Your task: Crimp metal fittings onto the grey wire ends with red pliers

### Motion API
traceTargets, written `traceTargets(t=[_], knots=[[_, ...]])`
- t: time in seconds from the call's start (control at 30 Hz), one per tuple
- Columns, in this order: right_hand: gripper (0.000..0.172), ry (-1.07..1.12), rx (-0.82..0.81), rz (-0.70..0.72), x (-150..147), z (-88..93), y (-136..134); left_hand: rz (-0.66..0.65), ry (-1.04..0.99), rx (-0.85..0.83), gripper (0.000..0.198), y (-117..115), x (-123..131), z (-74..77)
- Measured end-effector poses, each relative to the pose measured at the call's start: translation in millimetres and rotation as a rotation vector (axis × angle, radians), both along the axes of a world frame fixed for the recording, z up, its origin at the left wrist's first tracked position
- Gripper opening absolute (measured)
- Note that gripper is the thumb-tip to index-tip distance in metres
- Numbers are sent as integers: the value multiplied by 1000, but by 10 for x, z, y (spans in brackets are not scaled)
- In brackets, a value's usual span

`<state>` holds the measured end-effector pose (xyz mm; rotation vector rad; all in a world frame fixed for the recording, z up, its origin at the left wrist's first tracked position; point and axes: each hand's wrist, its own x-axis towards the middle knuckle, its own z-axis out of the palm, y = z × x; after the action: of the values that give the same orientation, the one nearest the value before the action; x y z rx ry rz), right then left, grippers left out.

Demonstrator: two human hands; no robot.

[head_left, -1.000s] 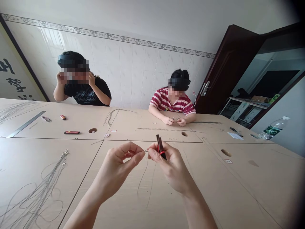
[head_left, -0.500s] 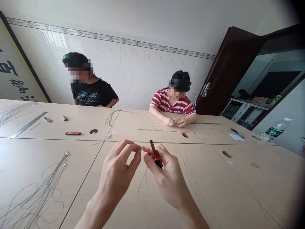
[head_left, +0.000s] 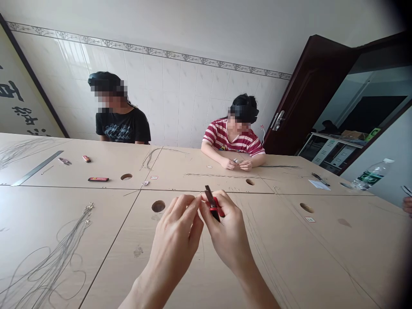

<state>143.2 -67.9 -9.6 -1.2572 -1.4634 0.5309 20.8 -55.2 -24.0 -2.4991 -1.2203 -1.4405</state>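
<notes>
My left hand is closed in a pinch, its thumb and forefinger meeting the tips of my right hand. A thin cord hangs below the pinch, and its end between the fingertips is too small to make out. My right hand is wrapped round a small red-and-black tool with a narrow, flat dark metal end pointing up and away. Its fingertips touch my left hand's. Left of my hands lies a bundle of thin grey cords with metal clasps at one end.
Across the table sit a person in black and a person in red stripes handling something small. A steel ruler, a red lighter-like item, cord holes, loose cords and a water bottle are around.
My left hand has moved right and closed in against my right hand, uncovering a table hole. The tool has shifted slightly right. The person in black has lowered an arm.
</notes>
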Motion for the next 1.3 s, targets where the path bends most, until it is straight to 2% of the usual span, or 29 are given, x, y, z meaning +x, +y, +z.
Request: traceTargets(t=[0.17, 0.43, 0.53, 0.73, 0.8, 0.97, 1.1, 1.3], knots=[[26, -67, 46, 9, 31, -44, 28, 2, -28, -83, 34, -7, -29, 14], [26, -141, 88, 60, 106, -43, 70, -41, -90, -166, 38, 15, -64, 16], [25, -122, 73, 94, 135, -24, 68, -62, -117, -203, 35, 14, -76, 29], [22, -74, 34, 135, 187, -46, 89, -113, -187, -383, 29, 34, -116, 82], [22, -63, 30, 132, 195, -54, 102, -99, -215, -431, 27, 41, -131, 104], [23, -30, 28, 142, 191, -28, 96, 28, -402, -560, 21, 43, -157, 166], [24, 3, 10, 177, 183, -3, 77, -107, -471, -743, 25, 57, -168, 161], [21, 13, 0, 195, 210, -4, 75, -268, -560, -804, 21, 98, -159, 125]])
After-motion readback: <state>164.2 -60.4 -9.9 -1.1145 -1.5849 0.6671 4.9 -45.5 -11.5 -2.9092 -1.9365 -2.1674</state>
